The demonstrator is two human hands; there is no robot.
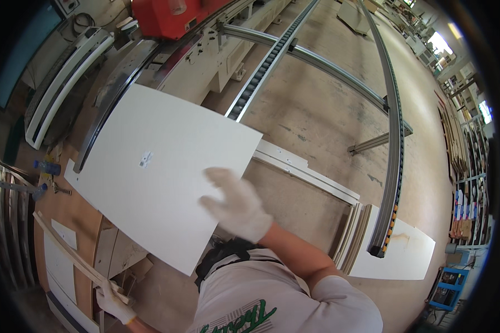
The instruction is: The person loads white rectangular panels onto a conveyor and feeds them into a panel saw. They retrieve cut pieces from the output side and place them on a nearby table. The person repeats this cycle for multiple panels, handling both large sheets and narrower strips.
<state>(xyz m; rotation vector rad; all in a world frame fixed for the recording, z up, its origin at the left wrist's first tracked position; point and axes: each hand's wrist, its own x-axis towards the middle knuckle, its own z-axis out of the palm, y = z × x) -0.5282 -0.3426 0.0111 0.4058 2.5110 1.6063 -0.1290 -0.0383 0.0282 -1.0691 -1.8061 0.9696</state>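
A large white panel (pixel 166 166) with a small label lies across the machine's edge and the roller rail in front of me. My right hand (pixel 236 205), in a white glove, is over the panel's near right side with thumb and fingers spread. It is slightly blurred, and I cannot tell whether it touches the surface. At the lower left my left hand (pixel 112 302), also gloved, is closed round the near end of a long narrow wooden strip (pixel 75 261). Some of its fingers are hidden.
A red machine (pixel 169 16) stands at the far left. Roller rails (pixel 394 166) run away on the right. White boards (pixel 397 252) stack at the lower right. White strips (pixel 305 172) lie beyond the panel. Bottles (pixel 47 167) sit on a brown bench (pixel 86 202).
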